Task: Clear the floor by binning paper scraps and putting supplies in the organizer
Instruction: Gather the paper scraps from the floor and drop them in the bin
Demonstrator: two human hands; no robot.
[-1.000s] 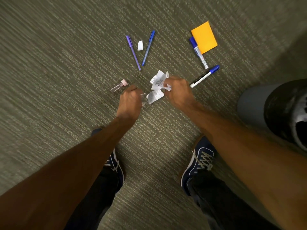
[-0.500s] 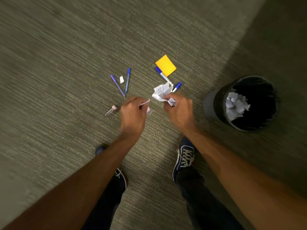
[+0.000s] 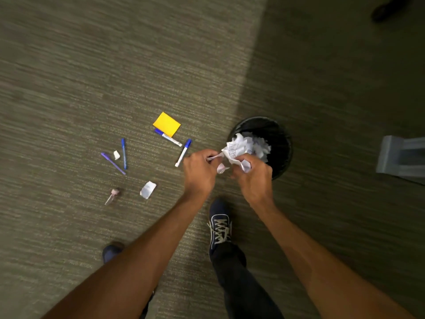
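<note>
Both hands now up off floor: right hand (image 3: 255,178) and left hand (image 3: 200,171) clutch crumpled paper scraps (image 3: 232,153) at bin (image 3: 281,143) rim; drop next. One scrap (image 3: 147,189), pens remain.

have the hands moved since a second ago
Yes. Both hands, the left hand and right hand, carried the paper scraps away from the markers rightward to the black bin.
</note>
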